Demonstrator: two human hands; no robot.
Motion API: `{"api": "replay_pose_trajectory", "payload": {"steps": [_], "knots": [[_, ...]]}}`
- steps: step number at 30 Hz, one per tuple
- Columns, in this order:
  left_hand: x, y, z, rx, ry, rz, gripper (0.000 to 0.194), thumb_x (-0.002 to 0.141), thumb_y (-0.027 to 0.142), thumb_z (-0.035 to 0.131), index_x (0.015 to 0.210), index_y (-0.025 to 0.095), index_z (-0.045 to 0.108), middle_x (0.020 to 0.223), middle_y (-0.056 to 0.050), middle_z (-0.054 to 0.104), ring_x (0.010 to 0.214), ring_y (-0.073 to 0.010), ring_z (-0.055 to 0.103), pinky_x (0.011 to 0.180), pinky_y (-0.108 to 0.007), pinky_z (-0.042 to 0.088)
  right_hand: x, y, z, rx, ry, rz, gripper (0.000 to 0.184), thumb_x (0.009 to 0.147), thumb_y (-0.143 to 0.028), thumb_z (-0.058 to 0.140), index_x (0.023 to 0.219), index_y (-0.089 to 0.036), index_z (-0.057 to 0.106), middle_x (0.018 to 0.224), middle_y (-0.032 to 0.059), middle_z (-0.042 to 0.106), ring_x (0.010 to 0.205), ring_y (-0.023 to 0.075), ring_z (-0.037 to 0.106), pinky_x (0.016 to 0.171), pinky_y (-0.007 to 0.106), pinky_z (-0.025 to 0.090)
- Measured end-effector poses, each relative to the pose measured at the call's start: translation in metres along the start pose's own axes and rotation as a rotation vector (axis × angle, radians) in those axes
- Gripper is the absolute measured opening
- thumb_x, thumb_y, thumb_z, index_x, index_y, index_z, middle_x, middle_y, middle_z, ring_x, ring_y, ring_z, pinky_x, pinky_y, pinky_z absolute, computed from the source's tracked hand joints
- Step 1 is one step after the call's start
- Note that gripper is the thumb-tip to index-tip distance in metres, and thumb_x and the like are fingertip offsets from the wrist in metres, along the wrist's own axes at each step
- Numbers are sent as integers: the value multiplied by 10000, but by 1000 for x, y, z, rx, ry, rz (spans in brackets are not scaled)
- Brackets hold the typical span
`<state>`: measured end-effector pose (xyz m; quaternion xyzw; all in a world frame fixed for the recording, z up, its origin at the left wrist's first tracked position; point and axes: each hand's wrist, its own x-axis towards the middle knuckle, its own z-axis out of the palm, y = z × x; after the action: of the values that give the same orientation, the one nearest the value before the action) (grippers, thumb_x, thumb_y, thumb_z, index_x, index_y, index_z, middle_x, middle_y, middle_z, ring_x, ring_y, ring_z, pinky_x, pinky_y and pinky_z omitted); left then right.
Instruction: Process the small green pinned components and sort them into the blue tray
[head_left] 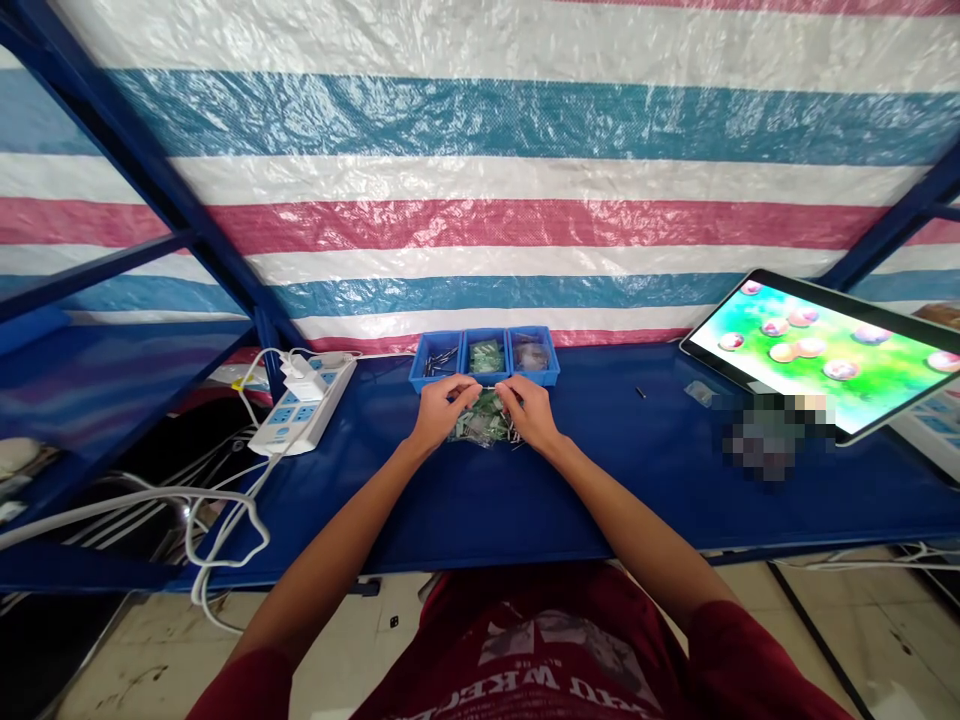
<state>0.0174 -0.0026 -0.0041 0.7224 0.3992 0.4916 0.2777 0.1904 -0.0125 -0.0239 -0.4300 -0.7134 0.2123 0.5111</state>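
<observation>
My left hand (442, 410) and my right hand (530, 410) are close together in front of the blue bins, fingertips pinched. Between them runs a thin pale edge, which looks like the top of a small clear plastic bag (487, 392). Just below lies a heap of clear plastic bags with green pieces (484, 428), partly covered by my hands. Behind them stands a blue three-part bin (551, 378). Its left part holds dark, thin, screw-like pieces (439, 362), the middle one green packets (486, 357), the right one clear bags (530, 355).
A white power strip (304, 415) with plugs and cables stands on the left of the blue table (622, 480). To the right lie a small dark pin-like piece (640, 392) and a clear bag (699, 392). A lit tablet-like screen (817, 350) leans at the far right, near a blurred patch.
</observation>
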Motion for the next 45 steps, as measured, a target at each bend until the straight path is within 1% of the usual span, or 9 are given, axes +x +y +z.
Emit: {"api": "replay_pose_trajectory", "payload": {"steps": [4, 11, 17, 21, 26, 30, 37, 40, 45], "knots": [[-1, 1, 1, -26, 31, -30, 318, 858, 419, 587, 677, 159, 604, 560, 7, 573, 497, -105, 532, 510, -214, 455, 0, 1, 1, 75, 12, -13, 323, 917, -472, 493, 1037, -211, 640, 880, 63, 663, 781, 185, 617, 714, 294, 506], [-2, 2, 3, -14, 45, -99, 461, 911, 411, 521, 523, 162, 537, 454, 9, 514, 453, -96, 496, 497, -214, 423, -1, 3, 3, 23, -55, -53, 359, 948, -470, 429, 856, -204, 652, 805, 60, 655, 712, 176, 596, 691, 293, 481], [-2, -2, 5, -63, 34, -50, 271, 807, 433, 650, 823, 162, 662, 695, -16, 655, 549, -118, 570, 511, -221, 468, -1, 4, 3, 11, -53, 0, 400, 965, -476, 366, 775, -207, 593, 663, 22, 597, 610, 158, 576, 633, 271, 447], [-1, -2, 4, -20, 44, -37, 279, 816, 416, 633, 721, 154, 646, 650, -14, 635, 537, -116, 558, 517, -222, 465, -2, 5, 3, 24, -70, 30, 408, 965, -478, 358, 750, -210, 578, 630, 10, 579, 584, 152, 573, 620, 267, 446], [-1, -1, 4, -24, 69, -69, 314, 834, 417, 612, 662, 154, 622, 560, 5, 591, 501, -110, 535, 507, -223, 443, -2, 5, 4, 78, -67, 11, 305, 911, -476, 482, 976, -210, 618, 765, 27, 642, 617, 161, 592, 623, 278, 471], [-2, 2, 3, -30, 69, -67, 343, 828, 426, 618, 621, 153, 606, 532, 10, 570, 493, -109, 530, 507, -221, 434, -3, 5, 6, 57, -67, -27, 317, 926, -455, 456, 879, -197, 634, 803, 50, 654, 636, 159, 586, 632, 279, 473], [-2, 4, 3, -26, 86, -65, 381, 814, 410, 640, 544, 147, 583, 477, 18, 534, 459, -92, 493, 487, -206, 402, -3, 5, 6, 50, -9, -99, 308, 924, -446, 485, 883, -193, 654, 800, 46, 655, 644, 152, 578, 637, 266, 468], [-2, 2, 4, -93, 118, -83, 337, 806, 397, 652, 583, 145, 620, 505, 11, 557, 475, -95, 505, 490, -206, 415, -2, 4, 5, 30, 16, -104, 326, 937, -438, 467, 847, -188, 656, 771, 48, 656, 632, 157, 579, 636, 274, 458], [1, -4, 7, -214, 137, -123, 218, 724, 359, 735, 747, 143, 716, 661, -20, 662, 486, -88, 509, 449, -202, 417, -2, 4, 4, 55, 41, -16, 336, 951, -424, 431, 812, -192, 629, 638, 5, 593, 541, 142, 562, 589, 266, 439]]}}
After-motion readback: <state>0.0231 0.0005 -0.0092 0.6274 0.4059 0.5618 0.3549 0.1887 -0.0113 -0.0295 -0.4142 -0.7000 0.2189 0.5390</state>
